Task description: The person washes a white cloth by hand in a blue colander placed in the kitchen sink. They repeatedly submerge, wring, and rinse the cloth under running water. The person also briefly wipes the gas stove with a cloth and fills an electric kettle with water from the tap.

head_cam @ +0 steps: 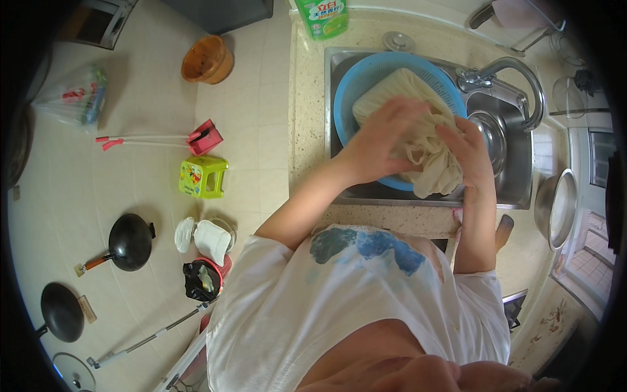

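Note:
A damp-looking cream cloth (387, 95) is wrapped around a bulky, block-like shape, and what is inside stays hidden. It rests in a blue plastic colander (344, 103), set in the large basin of a stainless steel sink (343, 200). The cloth's loose end is bunched and twisted at the right, hanging over the colander's near rim. My right hand (472, 149) grips these gathered folds, thumb on top. Over the bundle, my left hand (384, 139) is blurred, thumb and fingers spread apart; whether it pinches the cloth is unclear.
A chrome faucet (531, 81) arches over the small basin, where a metal bowl (492, 142) sits. A steel basin (556, 210) stands at the right. Dish soap (323, 19) and a sink strainer (398, 41) are behind. A green stool (203, 177) and wooden bucket (208, 60) stand leftward.

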### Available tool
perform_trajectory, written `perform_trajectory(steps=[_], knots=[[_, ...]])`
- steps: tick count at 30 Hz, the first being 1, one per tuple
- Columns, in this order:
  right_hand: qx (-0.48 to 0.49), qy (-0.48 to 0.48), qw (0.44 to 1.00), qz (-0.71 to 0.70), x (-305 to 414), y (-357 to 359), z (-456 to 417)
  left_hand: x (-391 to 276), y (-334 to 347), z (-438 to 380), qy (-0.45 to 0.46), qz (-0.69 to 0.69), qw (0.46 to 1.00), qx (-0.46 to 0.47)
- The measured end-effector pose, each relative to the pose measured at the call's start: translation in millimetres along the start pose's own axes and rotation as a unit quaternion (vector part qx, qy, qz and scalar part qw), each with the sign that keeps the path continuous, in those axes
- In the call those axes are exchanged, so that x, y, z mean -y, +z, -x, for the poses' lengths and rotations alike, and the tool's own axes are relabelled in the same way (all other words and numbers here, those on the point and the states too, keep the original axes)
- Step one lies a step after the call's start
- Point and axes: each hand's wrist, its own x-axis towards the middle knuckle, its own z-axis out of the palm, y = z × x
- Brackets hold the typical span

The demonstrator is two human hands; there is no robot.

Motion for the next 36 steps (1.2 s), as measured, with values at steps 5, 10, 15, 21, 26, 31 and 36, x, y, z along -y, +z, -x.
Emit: perform_trajectory(steps=[5,10,15,21,26,31,36], knots=[[0.013,0.001,0.999,0.042,-0.1,-14.0,0.3,20.0,27.5,-19.9,-0.015,0.134,0.989,0.055],[0.013,0.033,0.999,-0.001,2.3,-22.6,5.4,21.2,31.9,-11.6,-0.034,0.197,0.98,0.018],[-0.028,-0.002,0.999,-0.036,13.6,-45.0,12.0,24.9,-13.0,7.6,-0.226,0.291,0.928,-0.056],[-0.02,0.005,0.998,-0.061,5.8,-85.7,17.6,44.7,-30.5,22.4,-0.166,0.563,0.78,-0.217],[-0.049,0.0,0.996,-0.07,6.1,-104.3,34.5,56.0,-44.1,33.0,-0.218,0.625,0.681,-0.313],[-0.051,0.002,0.997,-0.053,-10.1,-131.7,32.3,64.1,-60.4,20.2,-0.271,0.605,0.652,-0.368],[-0.056,-0.005,0.991,-0.118,-24.5,-137.9,26.2,47.7,-66.0,-10.4,-0.248,0.539,0.726,-0.348]])
